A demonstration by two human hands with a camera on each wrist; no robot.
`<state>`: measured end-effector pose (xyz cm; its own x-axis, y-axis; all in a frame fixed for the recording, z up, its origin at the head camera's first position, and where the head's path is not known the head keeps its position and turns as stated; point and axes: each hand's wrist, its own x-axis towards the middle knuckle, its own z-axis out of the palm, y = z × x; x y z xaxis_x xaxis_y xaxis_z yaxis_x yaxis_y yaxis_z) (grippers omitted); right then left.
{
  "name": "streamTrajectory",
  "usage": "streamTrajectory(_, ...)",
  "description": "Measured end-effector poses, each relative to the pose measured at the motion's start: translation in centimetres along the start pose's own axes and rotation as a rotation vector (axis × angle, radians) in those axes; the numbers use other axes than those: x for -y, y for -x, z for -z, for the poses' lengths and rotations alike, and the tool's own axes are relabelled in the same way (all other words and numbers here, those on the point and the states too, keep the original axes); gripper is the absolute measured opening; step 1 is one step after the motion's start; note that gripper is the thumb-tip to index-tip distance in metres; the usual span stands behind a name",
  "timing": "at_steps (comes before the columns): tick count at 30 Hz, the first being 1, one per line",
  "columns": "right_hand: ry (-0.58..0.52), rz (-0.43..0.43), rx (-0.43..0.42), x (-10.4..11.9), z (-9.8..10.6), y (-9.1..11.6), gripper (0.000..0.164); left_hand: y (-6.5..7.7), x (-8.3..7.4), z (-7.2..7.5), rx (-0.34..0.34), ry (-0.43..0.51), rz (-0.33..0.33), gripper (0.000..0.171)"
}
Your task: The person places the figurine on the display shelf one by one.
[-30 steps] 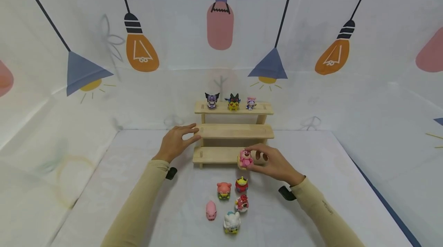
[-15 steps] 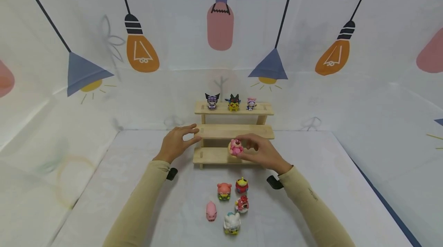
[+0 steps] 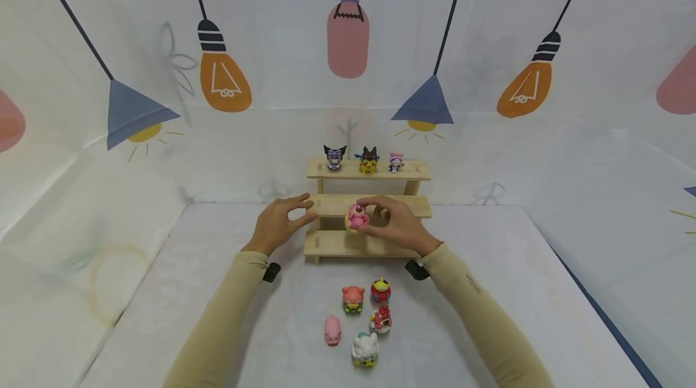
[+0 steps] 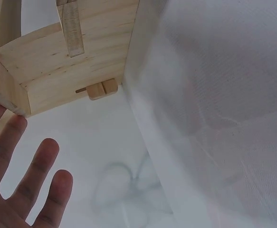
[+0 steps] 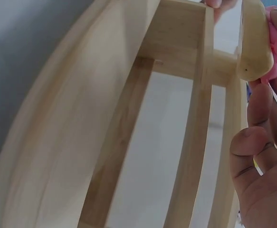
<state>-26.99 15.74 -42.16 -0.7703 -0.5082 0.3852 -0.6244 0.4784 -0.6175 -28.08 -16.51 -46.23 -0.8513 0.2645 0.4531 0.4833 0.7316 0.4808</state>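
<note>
In the head view my right hand (image 3: pixel 397 225) pinches a pink bear figurine (image 3: pixel 357 217) between thumb and fingers. It holds the bear in front of the middle tier of a wooden three-tier display stand (image 3: pixel 348 244). The right wrist view shows the figurine's pale yellow back (image 5: pixel 254 42) beside the fingers. My left hand (image 3: pixel 278 223) touches the left end of the middle tier, its fingers extended. In the left wrist view, fingertips (image 4: pixel 19 124) meet the corner of the wooden board (image 4: pixel 38 71); two other fingers spread apart from it, and the thumb is out of sight.
On the top tier stand a purple-and-black figurine (image 3: pixel 334 159), a yellow one with a dark hood (image 3: pixel 368 161) and a small pink-and-white one (image 3: pixel 396 162). Several figurines, including a pink pig (image 3: pixel 332 330) and a white one (image 3: pixel 365 349), rest on the white table (image 3: pixel 462 345) before the stand.
My right hand has carried the pink bear figurine left and up, from the lowest tier's front to the middle tier's. The left hand has stayed at the stand's left end.
</note>
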Motion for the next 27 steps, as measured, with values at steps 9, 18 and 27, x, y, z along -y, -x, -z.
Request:
streamTrajectory(9, -0.032, -0.007, 0.024, 0.3, -0.7, -2.3, 0.052, -0.2, 0.0, 0.0, 0.008, -0.003, 0.006, 0.045)
streamTrajectory(18, -0.01, 0.011, 0.057, 0.3, -1.6, -4.9, 0.055, -0.3, 0.2, 0.0, 0.025, -0.013, 0.018, 0.045)
streamTrajectory(27, -0.025, -0.026, 0.087, 0.3, -1.9, -6.2, 0.058, -0.2, 0.1, 0.1, 0.021, -0.02, 0.013, 0.047)
